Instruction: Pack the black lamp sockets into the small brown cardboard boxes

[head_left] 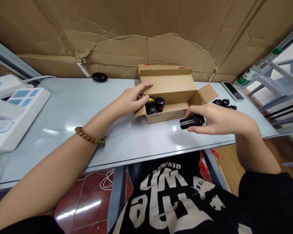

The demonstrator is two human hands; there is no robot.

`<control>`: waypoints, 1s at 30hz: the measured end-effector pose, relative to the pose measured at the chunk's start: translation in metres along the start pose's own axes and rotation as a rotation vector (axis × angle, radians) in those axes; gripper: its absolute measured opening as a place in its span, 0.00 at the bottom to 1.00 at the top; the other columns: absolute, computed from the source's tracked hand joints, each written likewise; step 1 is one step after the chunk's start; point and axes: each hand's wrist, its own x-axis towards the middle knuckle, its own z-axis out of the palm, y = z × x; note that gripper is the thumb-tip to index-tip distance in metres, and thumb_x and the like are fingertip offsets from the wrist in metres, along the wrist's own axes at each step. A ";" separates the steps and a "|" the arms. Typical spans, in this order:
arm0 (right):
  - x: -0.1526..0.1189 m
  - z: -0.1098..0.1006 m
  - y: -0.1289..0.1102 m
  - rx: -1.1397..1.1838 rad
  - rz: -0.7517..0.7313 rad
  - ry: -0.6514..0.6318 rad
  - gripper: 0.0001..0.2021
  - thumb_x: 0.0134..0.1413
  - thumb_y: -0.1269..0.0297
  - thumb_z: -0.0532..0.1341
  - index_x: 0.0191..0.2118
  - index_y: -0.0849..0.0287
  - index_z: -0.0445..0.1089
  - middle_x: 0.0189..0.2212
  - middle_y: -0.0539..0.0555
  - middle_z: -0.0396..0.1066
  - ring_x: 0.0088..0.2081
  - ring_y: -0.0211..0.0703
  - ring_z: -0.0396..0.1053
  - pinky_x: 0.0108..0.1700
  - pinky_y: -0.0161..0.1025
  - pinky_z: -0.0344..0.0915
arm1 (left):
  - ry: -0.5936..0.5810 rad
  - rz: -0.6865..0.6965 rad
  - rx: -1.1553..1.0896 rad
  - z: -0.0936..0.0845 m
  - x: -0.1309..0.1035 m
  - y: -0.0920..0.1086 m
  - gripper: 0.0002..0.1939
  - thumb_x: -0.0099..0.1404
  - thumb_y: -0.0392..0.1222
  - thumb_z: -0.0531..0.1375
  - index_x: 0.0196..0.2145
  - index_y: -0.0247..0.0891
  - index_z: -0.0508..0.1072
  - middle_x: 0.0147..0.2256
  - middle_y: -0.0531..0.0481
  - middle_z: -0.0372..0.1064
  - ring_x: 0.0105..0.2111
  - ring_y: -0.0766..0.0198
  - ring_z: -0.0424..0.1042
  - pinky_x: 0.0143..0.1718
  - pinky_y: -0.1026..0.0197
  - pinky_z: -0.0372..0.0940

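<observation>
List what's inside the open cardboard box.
Three black cylindrical items show at the left end, one with yellow, one with red. Cardboard floor shows beside them. The front wall hides their lower parts; the left hand covers part of the left edge, the right hand the near right corner.

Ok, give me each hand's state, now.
Left hand: partly open, at the left end of the cardboard box; whether it presses on it cannot be told.
Right hand: closed around a black cylinder.

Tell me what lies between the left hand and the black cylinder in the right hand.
The open cardboard box, with black cylinders at its left end, as the head view shows.
</observation>
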 end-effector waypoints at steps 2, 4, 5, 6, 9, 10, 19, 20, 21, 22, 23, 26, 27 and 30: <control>0.018 -0.010 -0.014 0.173 -0.103 -0.034 0.22 0.71 0.41 0.69 0.55 0.52 0.79 0.40 0.55 0.81 0.36 0.47 0.75 0.40 0.46 0.73 | -0.011 0.011 0.007 0.000 0.000 0.001 0.35 0.79 0.51 0.57 0.79 0.39 0.70 0.57 0.39 0.83 0.51 0.46 0.82 0.61 0.44 0.77; 0.039 -0.009 -0.019 0.327 -0.100 0.039 0.28 0.77 0.35 0.62 0.63 0.53 0.75 0.43 0.55 0.78 0.37 0.45 0.74 0.39 0.44 0.72 | -0.022 0.021 0.011 -0.001 0.000 0.002 0.36 0.80 0.51 0.57 0.80 0.37 0.69 0.58 0.39 0.84 0.50 0.46 0.82 0.60 0.45 0.77; 0.051 -0.005 -0.018 0.385 -0.076 0.073 0.30 0.77 0.33 0.59 0.65 0.53 0.73 0.44 0.55 0.77 0.37 0.44 0.73 0.39 0.43 0.72 | -0.027 0.026 0.013 -0.001 0.000 0.003 0.37 0.80 0.52 0.56 0.80 0.36 0.69 0.58 0.39 0.84 0.50 0.46 0.82 0.59 0.45 0.77; 0.062 0.000 -0.016 0.426 -0.056 0.084 0.32 0.77 0.30 0.59 0.66 0.52 0.72 0.45 0.55 0.76 0.37 0.43 0.72 0.38 0.42 0.71 | -0.032 0.030 0.016 -0.002 0.000 0.004 0.37 0.80 0.52 0.56 0.80 0.36 0.69 0.57 0.39 0.84 0.49 0.46 0.83 0.58 0.45 0.77; 0.088 0.018 -0.004 0.469 -0.073 0.143 0.36 0.68 0.30 0.68 0.66 0.53 0.71 0.50 0.57 0.77 0.43 0.47 0.74 0.42 0.43 0.73 | -0.037 0.029 0.019 -0.003 0.000 0.005 0.37 0.80 0.51 0.56 0.80 0.35 0.68 0.54 0.39 0.85 0.48 0.47 0.83 0.57 0.47 0.77; 0.093 0.023 0.000 0.455 -0.082 0.187 0.36 0.66 0.32 0.70 0.66 0.54 0.72 0.51 0.58 0.78 0.47 0.50 0.76 0.44 0.44 0.75 | -0.039 0.025 0.020 -0.003 0.000 0.006 0.37 0.80 0.51 0.56 0.80 0.34 0.68 0.54 0.39 0.85 0.48 0.47 0.83 0.57 0.47 0.77; 0.105 0.052 0.025 0.225 -0.323 0.517 0.27 0.66 0.47 0.67 0.62 0.60 0.79 0.54 0.59 0.85 0.54 0.60 0.80 0.61 0.58 0.77 | -0.053 -0.004 0.074 -0.003 -0.002 0.007 0.37 0.81 0.53 0.54 0.80 0.36 0.68 0.53 0.40 0.83 0.48 0.47 0.81 0.57 0.46 0.76; 0.106 0.055 0.026 0.209 -0.338 0.522 0.26 0.66 0.49 0.66 0.62 0.60 0.79 0.53 0.59 0.85 0.53 0.60 0.81 0.61 0.58 0.78 | -0.054 -0.008 0.079 -0.004 -0.002 0.007 0.37 0.81 0.53 0.54 0.80 0.37 0.68 0.53 0.40 0.83 0.48 0.47 0.81 0.57 0.46 0.76; 0.106 0.056 0.027 0.191 -0.337 0.519 0.25 0.67 0.51 0.65 0.62 0.60 0.79 0.53 0.59 0.85 0.53 0.60 0.81 0.61 0.58 0.78 | -0.053 -0.009 0.083 -0.004 -0.002 0.008 0.37 0.81 0.53 0.54 0.80 0.37 0.68 0.54 0.40 0.83 0.48 0.47 0.81 0.57 0.45 0.76; 0.106 0.057 0.027 0.176 -0.325 0.511 0.24 0.67 0.52 0.64 0.62 0.60 0.79 0.53 0.60 0.85 0.53 0.60 0.82 0.61 0.58 0.78 | -0.053 -0.011 0.087 -0.004 -0.002 0.008 0.37 0.81 0.53 0.54 0.80 0.37 0.68 0.54 0.40 0.83 0.48 0.47 0.81 0.57 0.45 0.76; 0.106 0.058 0.027 0.165 -0.304 0.499 0.24 0.68 0.50 0.64 0.61 0.59 0.79 0.54 0.61 0.85 0.53 0.61 0.82 0.61 0.59 0.79 | -0.053 -0.014 0.091 -0.004 -0.002 0.008 0.37 0.81 0.53 0.53 0.81 0.38 0.68 0.54 0.40 0.83 0.47 0.47 0.81 0.57 0.45 0.76; 0.103 0.057 0.025 0.171 -0.252 0.473 0.30 0.72 0.39 0.64 0.64 0.59 0.78 0.59 0.64 0.84 0.58 0.65 0.81 0.64 0.62 0.78 | -0.054 -0.019 0.099 -0.004 -0.002 0.008 0.37 0.81 0.53 0.53 0.81 0.38 0.68 0.53 0.40 0.83 0.47 0.46 0.81 0.57 0.45 0.76; 0.102 0.056 0.024 0.182 -0.252 0.470 0.32 0.73 0.37 0.63 0.66 0.59 0.77 0.61 0.65 0.84 0.59 0.66 0.80 0.64 0.63 0.78 | -0.053 -0.018 0.099 -0.004 -0.002 0.008 0.37 0.81 0.53 0.53 0.80 0.38 0.68 0.52 0.40 0.83 0.48 0.46 0.82 0.57 0.45 0.76; 0.099 0.056 0.023 0.201 -0.283 0.472 0.34 0.75 0.36 0.60 0.68 0.60 0.77 0.61 0.64 0.83 0.60 0.65 0.80 0.66 0.63 0.77 | -0.033 -0.002 0.098 -0.002 -0.002 0.006 0.37 0.81 0.54 0.54 0.80 0.38 0.69 0.50 0.41 0.83 0.48 0.45 0.82 0.57 0.44 0.76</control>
